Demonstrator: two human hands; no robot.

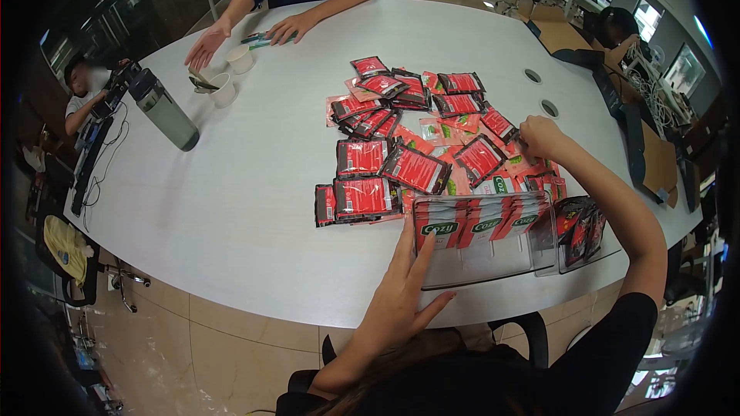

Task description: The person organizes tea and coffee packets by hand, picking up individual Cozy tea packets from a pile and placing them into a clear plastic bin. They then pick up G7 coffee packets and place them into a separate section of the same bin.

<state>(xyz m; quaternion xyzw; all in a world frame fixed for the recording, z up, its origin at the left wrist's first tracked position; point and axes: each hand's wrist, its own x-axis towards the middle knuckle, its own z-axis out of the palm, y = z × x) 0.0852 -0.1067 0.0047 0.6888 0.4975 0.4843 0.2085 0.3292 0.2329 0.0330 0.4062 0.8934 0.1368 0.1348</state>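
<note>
- The rectangular box of clear, colourless plastic (459, 266) is see-through, with a thin rim; glossy red and pink packets with green labels reading "Cozy" (486, 225) stand in three groups inside it, and part of its floor shows bare.
- Beyond the box and to its left lies a loose heap of flat red packets with black edges (362, 158), some overlapping or tilted on one another, with pale pink packets bearing green prints (439, 132) among them.
- The left hand (393, 293) is at the box's left end, fingers spread and thumb held apart; the two foremost fingers lie against that end, the "Cozy" packets just beside their tips.
- The right hand (542, 139) is beyond the box's right part, at the heap's right edge, fingers curled; whether they pinch a packet I cannot tell.
- Just right of the box is a second clear plastic container (590, 264) of dark and red packets (582, 229).
- The white table (262, 208) bears the box near its edge.
</note>
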